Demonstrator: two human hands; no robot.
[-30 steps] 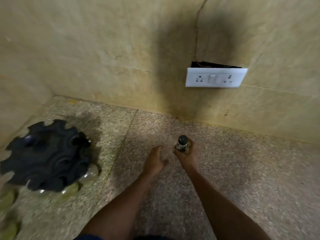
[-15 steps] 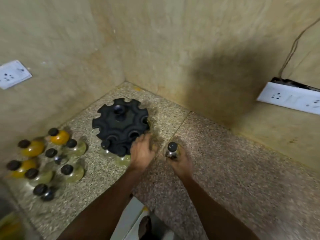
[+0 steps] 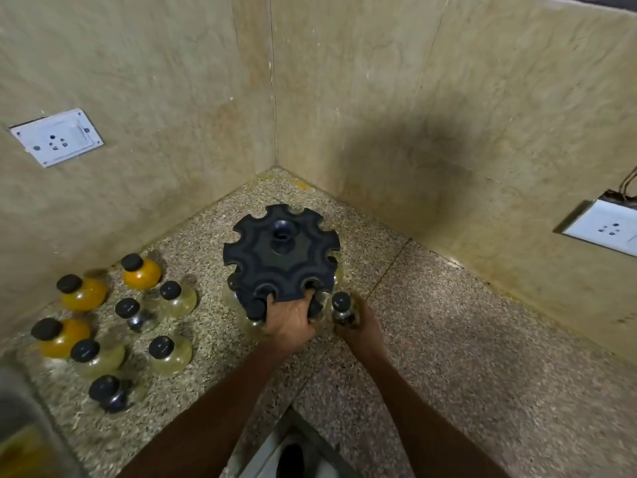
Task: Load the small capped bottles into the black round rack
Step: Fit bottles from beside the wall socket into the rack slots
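The black round rack (image 3: pixel 281 251) stands in the corner of the speckled counter, with notches round its edge. My left hand (image 3: pixel 289 322) grips its near edge, fingers hooked into the notches. My right hand (image 3: pixel 362 326) holds a small clear bottle with a black cap (image 3: pixel 342 307) upright just right of the rack's near edge. A few clear bottles sit under the rack's rim, partly hidden. Several more capped bottles (image 3: pixel 169 298) stand to the left, some filled orange (image 3: pixel 141 270), some clear.
Walls meet right behind the rack. A white socket plate (image 3: pixel 57 138) is on the left wall, another (image 3: pixel 603 227) on the right wall. A blurred container (image 3: pixel 24 429) fills the bottom left corner. The counter edge (image 3: pixel 296 419) runs below my arms.
The view swung left and the rack came to the centre. My left hand reached the rack and took hold of its near edge. My right hand brought the bottle beside the rack.
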